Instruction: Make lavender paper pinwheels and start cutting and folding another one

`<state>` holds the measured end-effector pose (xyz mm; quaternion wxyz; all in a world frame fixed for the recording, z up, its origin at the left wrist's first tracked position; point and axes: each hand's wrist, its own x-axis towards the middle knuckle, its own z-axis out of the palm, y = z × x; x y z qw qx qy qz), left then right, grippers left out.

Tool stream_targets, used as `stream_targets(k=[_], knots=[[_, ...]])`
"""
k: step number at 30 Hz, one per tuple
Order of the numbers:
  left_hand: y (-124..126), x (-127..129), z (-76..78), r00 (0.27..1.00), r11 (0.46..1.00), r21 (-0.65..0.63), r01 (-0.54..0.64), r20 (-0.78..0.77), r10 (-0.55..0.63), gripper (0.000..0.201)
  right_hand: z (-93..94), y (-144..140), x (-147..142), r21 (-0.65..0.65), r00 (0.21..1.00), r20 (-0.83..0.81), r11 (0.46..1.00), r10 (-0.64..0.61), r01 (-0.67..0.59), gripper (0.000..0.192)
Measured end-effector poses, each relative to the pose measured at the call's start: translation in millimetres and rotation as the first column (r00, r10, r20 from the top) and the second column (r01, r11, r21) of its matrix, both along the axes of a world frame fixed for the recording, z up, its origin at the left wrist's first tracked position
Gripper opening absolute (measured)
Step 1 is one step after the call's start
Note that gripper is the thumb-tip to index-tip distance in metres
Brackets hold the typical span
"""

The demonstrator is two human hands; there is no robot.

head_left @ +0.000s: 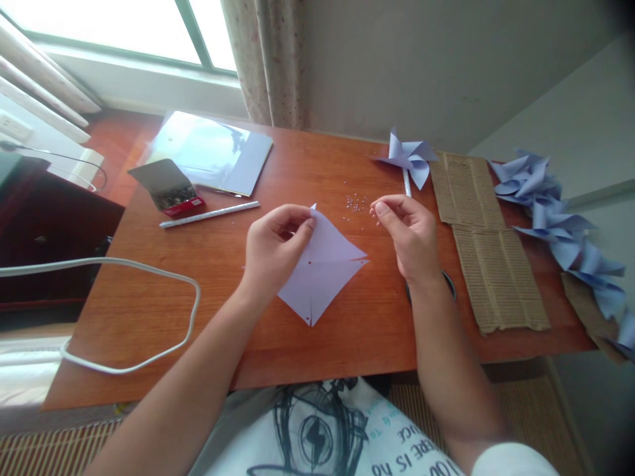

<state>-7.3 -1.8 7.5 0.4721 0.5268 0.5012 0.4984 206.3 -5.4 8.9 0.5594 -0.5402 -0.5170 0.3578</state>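
Note:
My left hand (280, 244) pinches the top corner of a pale lavender paper square (325, 277), turned like a diamond on the table. Slits run in from its right and bottom corners, and small reddish dots mark its centre and places near the slits. My right hand (409, 231) is raised to the right of the paper, thumb and fingertips pressed together; whatever they hold, if anything, is too small to name. Just left of those fingertips lie scattered tiny bits (354, 203). Beyond my right hand rests a paper pinwheel (409, 157) on a white stick. A dark curved object (449, 285) is mostly hidden behind my right wrist.
Corrugated cardboard (486, 244) lies to the right, with several pinwheels (565, 218) past it. At the left are an open red box (181, 201) of small dark items, a white paper stick (211, 215), a glossy sheet stack (213, 152) and a looping white cable (191, 317).

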Motion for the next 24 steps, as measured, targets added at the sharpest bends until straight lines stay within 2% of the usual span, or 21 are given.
stream_targets(k=[2,5,10,14,19,24], knots=[[-3,3,-1.7,0.995,0.999,0.041,0.034,-0.098,-0.029,0.01,1.3,-3,-5,0.063,0.996,0.085,0.998,0.009,-0.014,0.01],[-7,7,-4.5,0.976,0.992,0.09,0.091,-0.205,-0.071,0.01,5.2,-8,-14,0.104,0.979,0.186,0.989,0.082,-0.103,0.007],[-13,11,-4.8,0.942,0.973,0.136,0.185,-0.306,-0.136,0.01,10.9,-13,-23,0.102,0.915,0.34,0.958,0.219,-0.267,0.008],[-13,10,-3.3,0.937,0.971,0.121,0.205,-0.31,-0.159,0.01,11.0,-13,-23,0.108,0.874,0.431,0.949,0.224,-0.296,0.003],[-12,10,-4.5,0.952,0.976,0.095,0.195,-0.257,-0.165,0.01,7.3,-13,-22,0.153,0.854,0.477,0.937,0.208,-0.313,0.008],[-11,10,-6.6,0.97,0.977,0.027,0.209,-0.136,-0.204,0.014,3.5,-12,-23,0.24,0.833,0.534,0.92,0.141,-0.31,0.01]])
